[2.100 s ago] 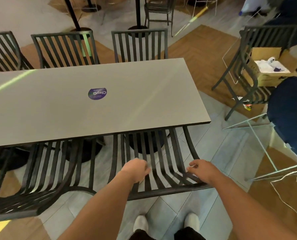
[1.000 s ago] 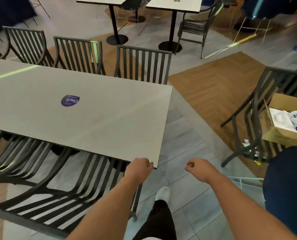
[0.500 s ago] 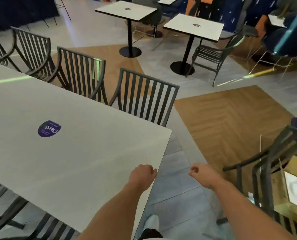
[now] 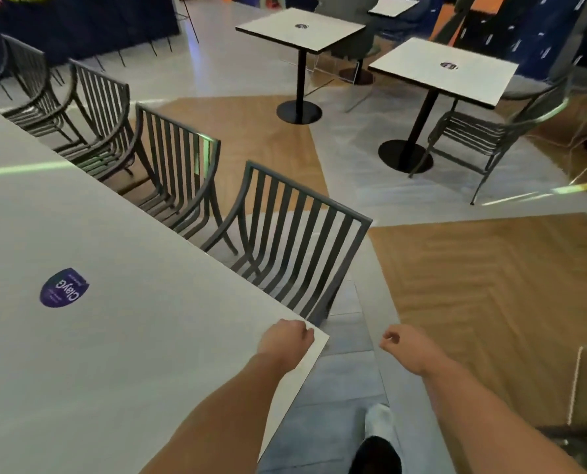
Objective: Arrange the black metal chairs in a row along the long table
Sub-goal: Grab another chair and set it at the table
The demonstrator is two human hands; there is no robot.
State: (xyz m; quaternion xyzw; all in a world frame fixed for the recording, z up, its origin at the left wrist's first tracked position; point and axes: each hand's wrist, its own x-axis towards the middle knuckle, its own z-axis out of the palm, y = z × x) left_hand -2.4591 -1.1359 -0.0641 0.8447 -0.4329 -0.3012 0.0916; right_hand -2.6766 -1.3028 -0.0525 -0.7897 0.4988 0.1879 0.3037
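The long white table [image 4: 121, 336] with a purple sticker fills the left of the view. Several black metal slatted chairs stand in a row along its far side: the nearest chair [image 4: 295, 241] at the table's end, then a second chair [image 4: 179, 172] and a third chair [image 4: 104, 111] further left. My left hand [image 4: 287, 340] hovers over the table's near corner, fingers loosely curled, holding nothing. My right hand [image 4: 405, 347] hangs over the grey floor to the right, fingers loosely curled and empty.
Two small square tables [image 4: 300, 29] [image 4: 446, 71] on black pedestals stand beyond. Another black chair [image 4: 490, 131] sits beside the right one. Wood-pattern floor panels lie right of the table end. My foot [image 4: 379, 429] is on grey tiles.
My hands let go of the chair on the near side. I have walked right round the table's end, and the far row of chairs has come closer into view.
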